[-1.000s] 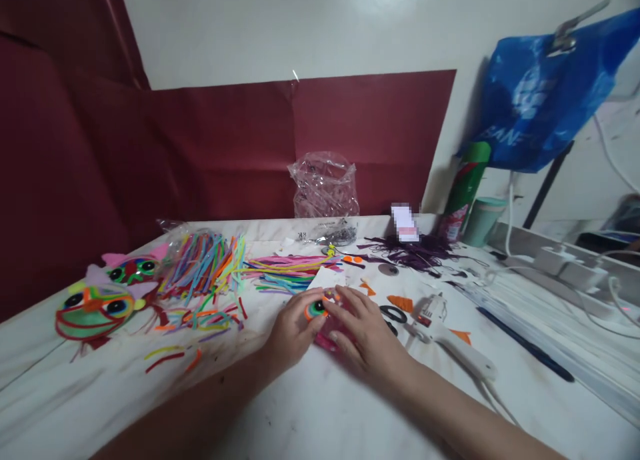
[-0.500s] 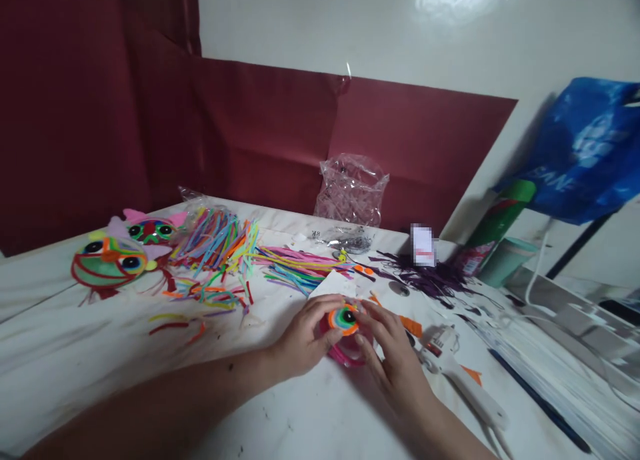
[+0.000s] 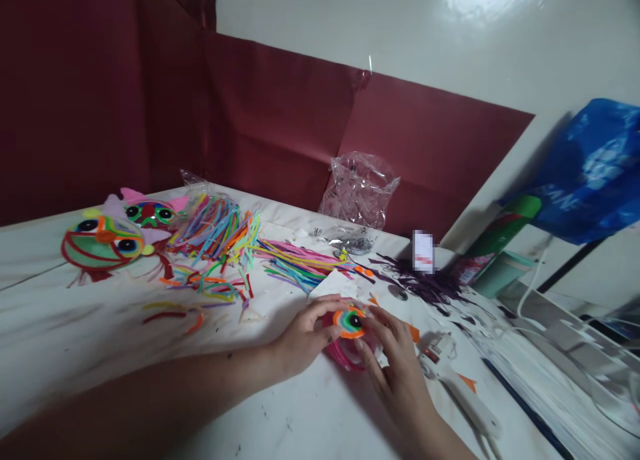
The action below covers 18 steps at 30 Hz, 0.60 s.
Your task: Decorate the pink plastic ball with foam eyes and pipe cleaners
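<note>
Both hands are around a pink-rimmed round craft piece (image 3: 345, 357) with a clear or pale middle, low over the white table. On its upper part lies a coiled pipe-cleaner eye (image 3: 345, 332) with orange, yellow, blue and green rings and a shiny black centre. My left hand (image 3: 307, 337) pinches the eye's left edge between thumb and fingers. My right hand (image 3: 397, 357) has its fingertips at the eye's right edge, its thumb lower by the pink piece. The fingers hide part of the pink piece.
A white glue gun (image 3: 463, 393) lies right of my right hand. Two finished animal faces (image 3: 103, 247) sit far left, near loose pipe cleaners (image 3: 215, 233). Purple pipe cleaners (image 3: 430, 280), a clear plastic bag (image 3: 360, 190) and a green cup (image 3: 507, 273) stand farther back.
The camera view has tilted and shifted slightly. The eye sits a little farther right in view, turned slightly between the same fingers. Both hands keep their hold.
</note>
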Tool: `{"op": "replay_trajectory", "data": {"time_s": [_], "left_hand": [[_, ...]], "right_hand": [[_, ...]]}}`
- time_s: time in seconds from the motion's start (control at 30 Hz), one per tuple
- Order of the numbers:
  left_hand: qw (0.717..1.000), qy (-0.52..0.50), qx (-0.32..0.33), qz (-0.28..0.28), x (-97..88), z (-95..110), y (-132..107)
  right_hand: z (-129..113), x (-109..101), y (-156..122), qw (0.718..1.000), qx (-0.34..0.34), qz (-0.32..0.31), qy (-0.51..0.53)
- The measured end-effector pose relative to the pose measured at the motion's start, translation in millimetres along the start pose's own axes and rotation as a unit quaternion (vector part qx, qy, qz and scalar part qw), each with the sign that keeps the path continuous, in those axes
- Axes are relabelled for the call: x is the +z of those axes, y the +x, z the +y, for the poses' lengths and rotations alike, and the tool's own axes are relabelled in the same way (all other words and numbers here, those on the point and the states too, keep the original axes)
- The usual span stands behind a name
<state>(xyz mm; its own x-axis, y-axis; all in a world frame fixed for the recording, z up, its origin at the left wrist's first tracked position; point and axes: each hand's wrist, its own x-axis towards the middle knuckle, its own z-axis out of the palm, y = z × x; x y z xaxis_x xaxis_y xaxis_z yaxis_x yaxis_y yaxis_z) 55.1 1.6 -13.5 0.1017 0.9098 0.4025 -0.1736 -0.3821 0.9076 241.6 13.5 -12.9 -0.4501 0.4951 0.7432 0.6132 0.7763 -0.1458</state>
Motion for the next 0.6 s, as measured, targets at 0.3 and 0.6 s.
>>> {"op": "replay_trajectory", "data": {"time_s": [0.3, 0.6], "left_hand": [[0.994, -0.093, -0.055, -0.034, 6.4, -24, -1], [0.997, 0.068, -0.026, 0.035, 5.2, -28, -8]], "right_hand": [[-3, -2, -3, 0.999, 0.030, -0.005, 0.033], [-2, -1, -7, 0.990, 0.075, 0.000, 0.122]]}}
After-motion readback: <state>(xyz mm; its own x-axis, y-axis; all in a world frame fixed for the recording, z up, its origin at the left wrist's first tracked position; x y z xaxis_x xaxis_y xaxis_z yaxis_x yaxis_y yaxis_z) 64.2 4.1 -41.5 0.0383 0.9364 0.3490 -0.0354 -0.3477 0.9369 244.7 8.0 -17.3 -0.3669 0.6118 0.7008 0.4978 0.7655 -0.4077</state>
